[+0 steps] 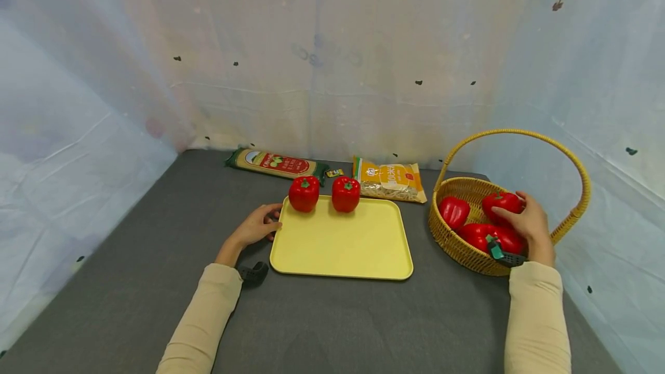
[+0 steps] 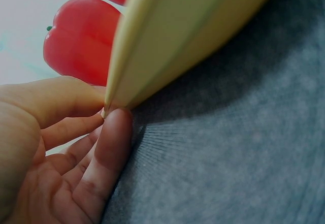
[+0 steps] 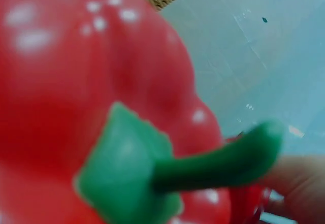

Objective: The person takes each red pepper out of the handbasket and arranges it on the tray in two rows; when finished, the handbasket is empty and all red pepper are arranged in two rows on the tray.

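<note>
My left hand (image 1: 257, 224) pinches the left edge of a yellow tray (image 1: 343, 250) between thumb and fingers, as the left wrist view shows closely. Two red bell peppers (image 1: 303, 194) stand side by side along the tray's far edge. At the right, my right hand (image 1: 531, 221) reaches into a wicker basket (image 1: 462, 255) and grips a red bell pepper (image 1: 500, 205), thumb on the near side and fingers behind. Below it lies a large red bell pepper (image 1: 480, 235) with a green stem (image 3: 213, 170), which fills most of the right wrist view. Another red pepper (image 1: 454, 212) rests at the basket's left.
Behind the tray lie a long green-and-red noodle packet (image 1: 277, 163), a yellow-orange packet (image 1: 391, 180) and a small yellow-black item (image 1: 335, 173). The basket's tall handle (image 1: 511, 131) arches over the right hand. A pale curtain (image 1: 332, 74) encloses the dark table (image 1: 363, 322).
</note>
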`<state>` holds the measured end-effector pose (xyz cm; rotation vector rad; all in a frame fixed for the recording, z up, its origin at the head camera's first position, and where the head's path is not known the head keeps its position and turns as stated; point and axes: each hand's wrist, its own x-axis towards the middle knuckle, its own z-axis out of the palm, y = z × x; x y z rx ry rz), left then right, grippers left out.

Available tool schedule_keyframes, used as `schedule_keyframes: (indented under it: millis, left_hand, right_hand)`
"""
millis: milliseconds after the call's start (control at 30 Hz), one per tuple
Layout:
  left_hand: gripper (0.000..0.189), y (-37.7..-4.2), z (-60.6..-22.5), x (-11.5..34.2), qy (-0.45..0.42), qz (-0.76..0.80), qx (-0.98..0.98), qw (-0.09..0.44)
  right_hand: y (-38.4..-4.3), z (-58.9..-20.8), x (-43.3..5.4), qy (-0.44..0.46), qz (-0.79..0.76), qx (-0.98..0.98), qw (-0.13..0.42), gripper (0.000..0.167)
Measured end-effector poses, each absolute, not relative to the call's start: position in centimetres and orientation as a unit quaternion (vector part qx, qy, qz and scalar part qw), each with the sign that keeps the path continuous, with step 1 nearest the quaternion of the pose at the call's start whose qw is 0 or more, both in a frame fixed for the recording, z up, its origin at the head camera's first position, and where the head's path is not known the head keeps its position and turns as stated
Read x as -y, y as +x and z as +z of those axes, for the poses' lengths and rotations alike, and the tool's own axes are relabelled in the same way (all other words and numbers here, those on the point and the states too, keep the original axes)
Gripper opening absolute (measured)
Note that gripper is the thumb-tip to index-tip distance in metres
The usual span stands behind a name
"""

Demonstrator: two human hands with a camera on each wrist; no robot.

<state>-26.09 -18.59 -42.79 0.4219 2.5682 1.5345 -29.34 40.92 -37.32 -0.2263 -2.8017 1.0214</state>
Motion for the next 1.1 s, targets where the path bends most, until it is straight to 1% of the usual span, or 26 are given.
schedule_keyframes:
  millis: [100,333,467,600,733,900,1100]
  left_hand:
    - [0.054,-26.1,-42.8,18.6,0.141,0.508,-0.848,0.059]
    - [0.054,-26.1,-42.8,18.6,0.14,0.507,-0.848,0.058]
    - [0.053,-26.0,-42.7,18.6,0.139,0.504,-0.851,0.058]
    - [0.053,-26.0,-42.7,18.6,0.139,0.504,-0.851,0.056]
    - [0.053,-25.9,-42.8,18.6,0.139,0.505,-0.85,0.057]
    - [0.053,-26.1,-42.9,18.6,0.138,0.504,-0.851,0.056]
    - [0.054,-27.5,-44.9,19.1,0.133,0.505,-0.851,0.05]
  right_hand:
    - [-29.2,-36.5,-40.3,-0.052,0.355,0.927,0.107,0.089]
    - [-28.6,-34.4,-38.4,-0.023,0.386,0.912,0.137,0.09]
    - [-27.9,-33.8,-37.1,0.003,0.403,0.901,0.159,0.083]
    - [-27.7,-34.2,-36.1,0.049,0.44,0.877,0.186,0.072]
    - [-27.4,-34.3,-34.5,0.102,0.48,0.85,0.19,0.068]
    - [-27.0,-33.7,-31.4,0.132,0.504,0.832,0.189,0.066]
    - [-26.3,-33.0,-27.0,0.165,0.508,0.824,0.191,0.07]
